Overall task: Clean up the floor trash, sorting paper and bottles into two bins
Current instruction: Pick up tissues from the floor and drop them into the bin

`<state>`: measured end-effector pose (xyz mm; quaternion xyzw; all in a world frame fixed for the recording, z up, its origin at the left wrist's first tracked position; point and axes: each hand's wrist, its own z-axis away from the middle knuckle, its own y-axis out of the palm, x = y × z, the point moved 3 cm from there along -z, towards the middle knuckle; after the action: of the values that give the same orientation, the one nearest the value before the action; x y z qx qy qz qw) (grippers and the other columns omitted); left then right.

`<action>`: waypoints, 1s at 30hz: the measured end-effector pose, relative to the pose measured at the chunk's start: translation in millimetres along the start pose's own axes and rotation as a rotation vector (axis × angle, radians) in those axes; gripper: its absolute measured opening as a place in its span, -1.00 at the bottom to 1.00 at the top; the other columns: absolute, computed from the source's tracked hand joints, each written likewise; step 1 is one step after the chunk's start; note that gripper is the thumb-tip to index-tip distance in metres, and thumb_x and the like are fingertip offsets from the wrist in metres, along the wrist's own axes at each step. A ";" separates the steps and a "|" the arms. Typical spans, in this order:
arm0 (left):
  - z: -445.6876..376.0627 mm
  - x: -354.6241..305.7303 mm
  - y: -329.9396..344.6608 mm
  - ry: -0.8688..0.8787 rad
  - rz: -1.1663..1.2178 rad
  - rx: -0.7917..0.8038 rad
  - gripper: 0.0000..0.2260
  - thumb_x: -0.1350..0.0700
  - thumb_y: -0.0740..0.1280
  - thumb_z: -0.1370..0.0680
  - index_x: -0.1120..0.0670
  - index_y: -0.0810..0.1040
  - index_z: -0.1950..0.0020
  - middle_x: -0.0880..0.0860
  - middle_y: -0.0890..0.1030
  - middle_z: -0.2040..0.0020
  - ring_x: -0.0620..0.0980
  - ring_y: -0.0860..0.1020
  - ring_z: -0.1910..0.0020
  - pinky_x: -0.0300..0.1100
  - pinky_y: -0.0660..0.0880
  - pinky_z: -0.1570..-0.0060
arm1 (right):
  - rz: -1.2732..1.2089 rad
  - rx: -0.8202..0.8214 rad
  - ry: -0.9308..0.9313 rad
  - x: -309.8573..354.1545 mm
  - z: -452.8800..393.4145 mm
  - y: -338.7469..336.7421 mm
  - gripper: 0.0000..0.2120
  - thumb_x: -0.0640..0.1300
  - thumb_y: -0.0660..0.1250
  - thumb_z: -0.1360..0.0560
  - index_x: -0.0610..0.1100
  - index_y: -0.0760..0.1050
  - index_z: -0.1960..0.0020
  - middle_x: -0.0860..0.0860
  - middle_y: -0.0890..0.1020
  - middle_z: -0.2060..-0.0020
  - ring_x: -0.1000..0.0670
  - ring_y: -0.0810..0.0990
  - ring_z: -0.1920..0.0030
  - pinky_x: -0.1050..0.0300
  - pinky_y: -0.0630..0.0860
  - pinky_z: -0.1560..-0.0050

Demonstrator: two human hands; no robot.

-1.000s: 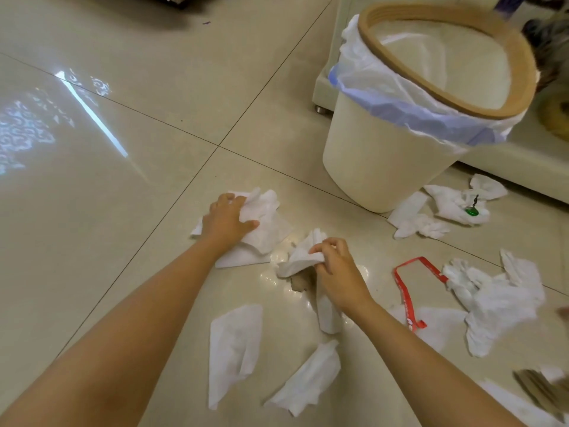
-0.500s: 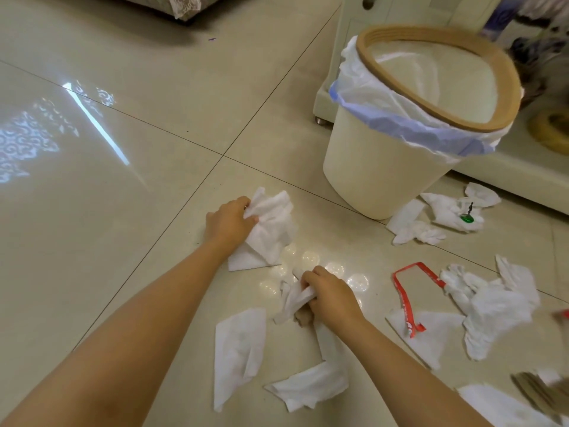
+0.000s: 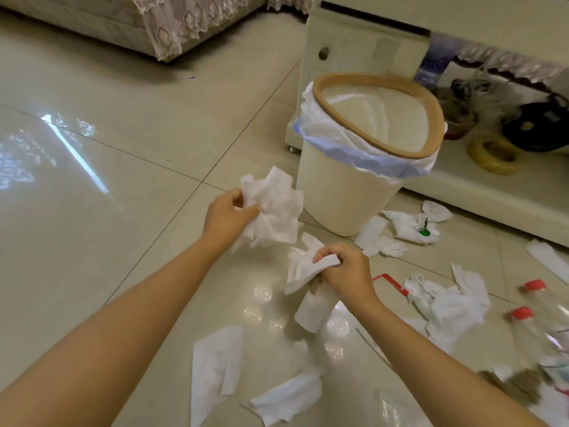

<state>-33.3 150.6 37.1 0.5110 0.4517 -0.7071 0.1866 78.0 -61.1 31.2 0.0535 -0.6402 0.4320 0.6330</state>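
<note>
Head view shows my left hand pinching a crumpled white tissue wad lifted beside the cream plastic bin with a wooden rim and white liner. My right hand, fingers curled tight, grips another white tissue nearer me. More flat white tissues lie on the glossy beige tile floor, and red-capped clear plastic bottles lie at the right.

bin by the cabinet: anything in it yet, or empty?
Looks empty: the bin stands upright and only bare white liner shows inside; its very bottom is hidden.
</note>
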 end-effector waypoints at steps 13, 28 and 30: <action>-0.4 -124.0 7.5 0.103 0.348 -0.072 -0.83 0.08 0.38 -0.40 0.18 0.56 0.13 0.10 0.60 0.23 0.01 0.54 0.26 0.02 0.52 0.21 | -0.135 -0.189 -0.177 77.0 -5.2 -99.5 -0.82 -0.41 0.38 -0.34 -0.15 0.62 0.27 -0.01 0.67 0.26 0.05 0.63 0.20 0.14 0.59 0.16; -84.7 -230.8 89.4 0.131 0.236 -0.002 -0.72 0.02 0.21 -0.58 0.21 0.52 -0.10 0.17 0.61 0.01 0.17 0.57 -0.02 0.03 0.50 -0.05 | -0.143 -0.537 -0.264 151.9 -117.5 -193.8 -0.75 -0.31 0.35 -0.42 -0.02 0.64 0.32 -0.03 0.69 0.26 -0.07 0.64 0.12 -0.11 0.62 0.03; -85.5 -227.6 90.9 0.112 0.203 0.003 -0.66 -0.02 0.15 -0.61 0.21 0.47 -0.17 0.14 0.55 -0.04 0.13 0.52 -0.06 0.02 0.44 -0.10 | -0.152 -0.553 -0.256 149.7 -126.0 -196.5 -0.75 -0.29 0.35 -0.44 0.00 0.65 0.30 -0.01 0.68 0.24 -0.05 0.63 0.11 -0.09 0.62 0.03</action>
<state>172.9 129.0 193.3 0.5931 0.4061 -0.6558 0.2309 266.3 -33.2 232.9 -0.0192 -0.8020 0.1828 0.5684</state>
